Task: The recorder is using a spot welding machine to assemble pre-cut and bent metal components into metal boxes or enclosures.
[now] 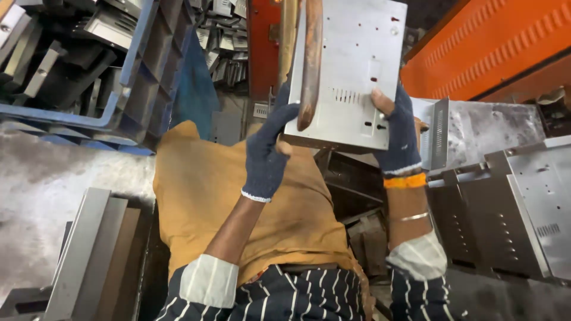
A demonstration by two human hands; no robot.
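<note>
Both gloved hands, left hand (267,154) and right hand (399,134), grasped the metal panel (351,65) under a copper rod (310,65).

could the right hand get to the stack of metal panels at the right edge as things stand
Probably not right away: the right hand is gripping the sheet-metal panel. The stack of panels lies close beside that forearm with nothing between.
</note>
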